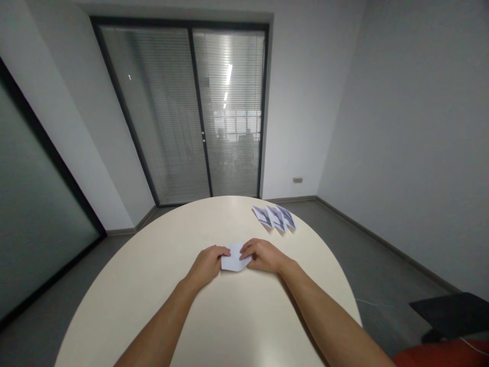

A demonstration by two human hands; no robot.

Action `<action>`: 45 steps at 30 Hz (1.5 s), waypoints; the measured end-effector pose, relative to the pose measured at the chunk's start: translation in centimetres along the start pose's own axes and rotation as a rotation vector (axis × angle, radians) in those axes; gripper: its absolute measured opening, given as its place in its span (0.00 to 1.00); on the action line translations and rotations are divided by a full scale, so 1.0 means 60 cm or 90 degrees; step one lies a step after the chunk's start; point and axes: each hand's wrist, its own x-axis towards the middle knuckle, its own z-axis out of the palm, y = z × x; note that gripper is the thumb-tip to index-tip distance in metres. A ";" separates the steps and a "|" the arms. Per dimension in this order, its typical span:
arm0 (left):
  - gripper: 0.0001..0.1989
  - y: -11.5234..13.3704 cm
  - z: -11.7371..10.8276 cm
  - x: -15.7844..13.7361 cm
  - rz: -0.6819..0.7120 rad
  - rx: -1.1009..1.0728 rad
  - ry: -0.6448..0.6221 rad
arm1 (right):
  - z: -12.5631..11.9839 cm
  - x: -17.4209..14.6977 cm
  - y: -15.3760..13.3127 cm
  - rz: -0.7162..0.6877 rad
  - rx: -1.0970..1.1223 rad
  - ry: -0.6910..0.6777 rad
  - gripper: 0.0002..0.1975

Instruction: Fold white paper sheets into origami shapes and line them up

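A small white sheet of paper (234, 261) is between my hands over the middle of the table, its blank side facing up and its right part bent upward. My left hand (208, 264) pinches its left edge, thumb on top. On the other side, my right hand (263, 255) grips the right edge, with thumb and fingertips on the paper. The undersides of both grips are hidden. Beyond my right hand, three folded printed papers (275, 218) lie in an overlapping row near the table's far right edge.
The round cream table (153, 285) has a curved edge. At the lower right are a black flat object (453, 312) and something red (439, 355), with thin white cables. Behind the table stand glass panels with blinds (183, 117), and a wall socket (297, 180) sits low on the wall.
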 end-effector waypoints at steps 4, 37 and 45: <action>0.20 0.000 -0.002 -0.003 0.033 -0.044 -0.041 | -0.001 -0.002 0.002 0.018 0.004 -0.010 0.19; 0.17 0.039 -0.008 -0.004 0.017 0.030 -0.021 | 0.009 0.000 0.011 0.139 -0.042 0.036 0.09; 0.16 0.021 0.006 0.001 -0.004 0.033 0.031 | 0.013 -0.001 0.011 0.197 0.014 0.079 0.09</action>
